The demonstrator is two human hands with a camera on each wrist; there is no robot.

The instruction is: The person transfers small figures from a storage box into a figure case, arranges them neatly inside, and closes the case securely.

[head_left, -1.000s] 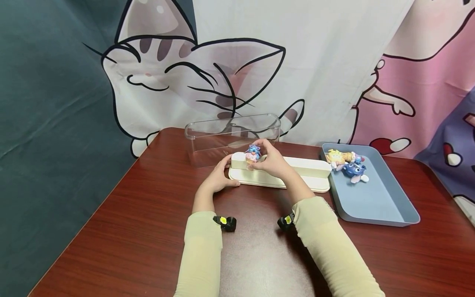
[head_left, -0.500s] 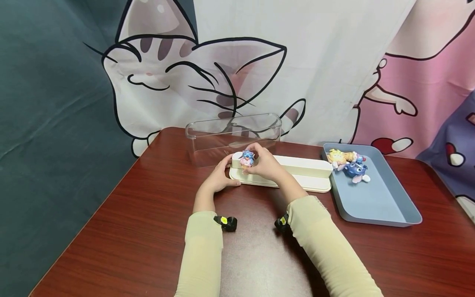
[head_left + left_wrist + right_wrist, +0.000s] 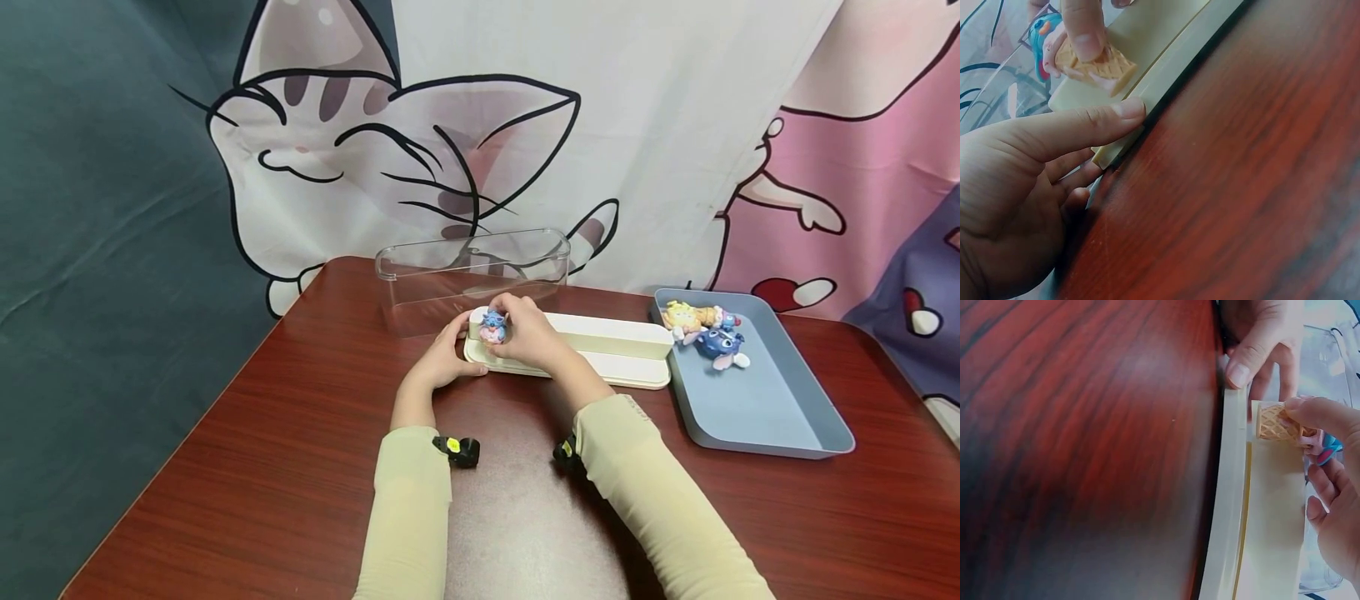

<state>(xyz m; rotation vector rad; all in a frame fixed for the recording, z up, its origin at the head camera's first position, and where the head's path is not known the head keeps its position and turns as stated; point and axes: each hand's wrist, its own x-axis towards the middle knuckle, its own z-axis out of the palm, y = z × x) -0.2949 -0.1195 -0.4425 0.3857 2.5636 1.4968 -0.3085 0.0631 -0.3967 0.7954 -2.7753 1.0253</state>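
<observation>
My right hand (image 3: 531, 335) pinches a small figurine (image 3: 492, 327) with a blue head, pink middle and waffle-cone base. It is upright at the left end of a long cream stepped display base (image 3: 626, 368). The right wrist view shows the thumb on the waffle cone (image 3: 1277, 422), which is low over the step; whether it touches cannot be told. My left hand (image 3: 437, 358) grips the base's left end. In the left wrist view, the left thumb presses the base's front edge (image 3: 1160, 78), with the other fingers around the end.
Behind the base stands a clear plastic cover (image 3: 427, 296). A blue-grey tray (image 3: 765, 408) on the right holds several figurines, among them a yellow one (image 3: 681, 317) and a dark blue one (image 3: 718, 342). The wooden table (image 3: 300, 467) ends at the cartoon-printed cloth.
My right hand has carried the figurine leftward and slightly down, toward the left end of the base. The left hand and the base have stayed put.
</observation>
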